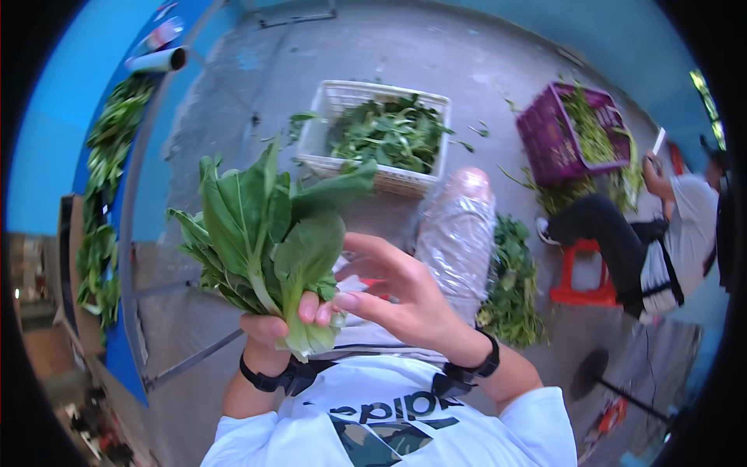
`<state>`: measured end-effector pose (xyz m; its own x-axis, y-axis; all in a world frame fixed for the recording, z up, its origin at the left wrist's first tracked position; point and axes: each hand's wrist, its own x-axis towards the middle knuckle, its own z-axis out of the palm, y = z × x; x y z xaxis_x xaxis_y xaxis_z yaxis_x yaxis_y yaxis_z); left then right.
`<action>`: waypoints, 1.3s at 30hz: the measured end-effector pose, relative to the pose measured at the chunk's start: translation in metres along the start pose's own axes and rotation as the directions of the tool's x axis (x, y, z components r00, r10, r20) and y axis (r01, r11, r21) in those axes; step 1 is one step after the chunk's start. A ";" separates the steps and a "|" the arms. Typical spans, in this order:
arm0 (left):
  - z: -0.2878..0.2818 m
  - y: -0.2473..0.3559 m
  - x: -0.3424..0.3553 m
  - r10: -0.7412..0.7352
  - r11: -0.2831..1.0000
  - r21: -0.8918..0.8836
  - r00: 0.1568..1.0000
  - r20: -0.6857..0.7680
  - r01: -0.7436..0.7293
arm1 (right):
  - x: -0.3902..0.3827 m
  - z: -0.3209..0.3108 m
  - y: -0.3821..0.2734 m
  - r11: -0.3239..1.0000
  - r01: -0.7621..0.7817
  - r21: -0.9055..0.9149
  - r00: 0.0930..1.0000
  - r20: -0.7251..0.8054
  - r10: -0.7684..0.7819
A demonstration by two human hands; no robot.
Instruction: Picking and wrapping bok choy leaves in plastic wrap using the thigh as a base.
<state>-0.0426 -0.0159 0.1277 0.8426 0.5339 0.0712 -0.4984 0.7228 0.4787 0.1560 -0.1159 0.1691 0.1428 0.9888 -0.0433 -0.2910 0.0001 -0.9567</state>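
Observation:
My left hand [268, 331] is closed round the pale stalks of a bunch of leafy greens [249, 233], held up left of centre, with broad leaves fanning upward. My right hand [389, 296] is just right of the bunch, fingers apart and curved, its thumb tip at the stalks by my left fingers. Behind that hand is a long shape in crinkled clear plastic [455, 241]; whether it is my covered leg is unclear. Loose greens [510, 288] lie on the floor to its right.
A white crate [311, 159] and a purple crate [537, 132] hold greens. A blue board [124, 366] at left bears more greens beside a metal frame [175, 370]. At right, a person [677, 226] sits near a red stool [583, 294]; a black stand [622, 393] is below.

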 end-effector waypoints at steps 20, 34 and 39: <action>-0.038 -0.023 0.007 -0.135 0.989 0.043 0.984 -0.117 0.140 | -0.018 -0.076 0.018 0.862 0.083 0.499 0.945 -0.315 0.092; -0.032 -0.029 0.020 -0.120 0.812 0.513 0.940 -0.320 0.279 | -0.001 -0.030 0.055 0.983 -0.160 -0.092 0.979 -0.145 0.145; -0.028 -0.037 0.021 -0.052 0.566 0.756 0.929 -0.365 0.329 | 0.001 -0.025 0.080 0.986 -0.156 -0.061 0.967 -0.213 0.140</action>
<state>-0.0115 -0.0194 0.0872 0.7342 0.6193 -0.2783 0.1493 0.2526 0.9560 0.1567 -0.1190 0.0853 0.2990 0.9244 -0.2370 -0.2517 -0.1632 -0.9539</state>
